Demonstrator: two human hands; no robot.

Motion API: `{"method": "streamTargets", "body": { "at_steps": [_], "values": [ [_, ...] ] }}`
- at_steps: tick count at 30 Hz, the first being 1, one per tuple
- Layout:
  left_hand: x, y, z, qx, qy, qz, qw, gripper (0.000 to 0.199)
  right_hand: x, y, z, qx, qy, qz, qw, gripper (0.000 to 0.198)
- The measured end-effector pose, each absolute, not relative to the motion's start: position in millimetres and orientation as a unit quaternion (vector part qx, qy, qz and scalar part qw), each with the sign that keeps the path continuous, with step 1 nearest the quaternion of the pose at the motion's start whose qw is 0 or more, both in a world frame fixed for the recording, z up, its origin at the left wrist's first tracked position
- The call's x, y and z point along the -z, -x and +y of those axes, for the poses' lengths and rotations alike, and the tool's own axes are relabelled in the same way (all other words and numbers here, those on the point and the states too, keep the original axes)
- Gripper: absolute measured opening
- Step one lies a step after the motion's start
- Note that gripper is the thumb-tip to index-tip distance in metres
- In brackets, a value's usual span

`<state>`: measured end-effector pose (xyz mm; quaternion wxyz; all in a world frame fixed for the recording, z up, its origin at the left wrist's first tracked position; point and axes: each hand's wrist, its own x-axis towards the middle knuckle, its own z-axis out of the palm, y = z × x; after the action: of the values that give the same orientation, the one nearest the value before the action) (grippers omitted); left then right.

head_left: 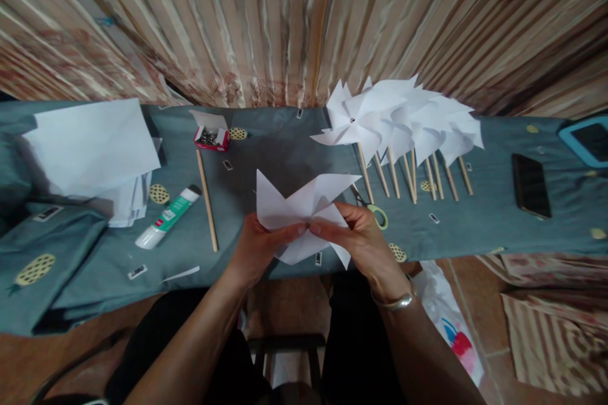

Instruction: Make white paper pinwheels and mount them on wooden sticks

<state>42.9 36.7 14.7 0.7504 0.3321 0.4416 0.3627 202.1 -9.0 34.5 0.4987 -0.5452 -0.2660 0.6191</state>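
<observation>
A white paper pinwheel [304,199] without a stick is held over the table's front edge. My left hand [266,240] grips its left side, the thumb pressed near the centre. From the right, my right hand [356,234] pinches it too, both thumbs almost meeting at the middle. The fingers beneath the paper are hidden. Just beyond my right hand lie scissors [380,217] with a pale green handle, partly covered. To the left rest a bare wooden stick [208,202], a glue tube [168,218] and a small open red box [212,139] of metal pins or tacks.
Several finished pinwheels [394,117] on wooden sticks overlap at the back right. White paper sheets [95,139] are stacked on the left. A dark phone [531,185] and a blue-framed device [589,139] lie far right. A pleated curtain [304,25] hangs behind the table.
</observation>
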Motion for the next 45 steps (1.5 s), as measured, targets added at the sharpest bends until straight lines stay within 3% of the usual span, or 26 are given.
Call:
{"method": "streamTargets", "body": {
  "at_steps": [17, 45],
  "values": [
    [-18.5, -37.0, 37.9, -0.350, -0.383, 0.475, 0.711, 0.032, -36.3, -196.6, -11.2, -0.569, 0.564, -0.327, 0.501, 0.017],
    [-20.1, -37.0, 39.9, -0.324, -0.423, 0.484, 0.694, 0.023, -32.7, -197.1, -12.1, -0.570, 0.569, -0.332, 0.492, 0.017]
  ]
}}
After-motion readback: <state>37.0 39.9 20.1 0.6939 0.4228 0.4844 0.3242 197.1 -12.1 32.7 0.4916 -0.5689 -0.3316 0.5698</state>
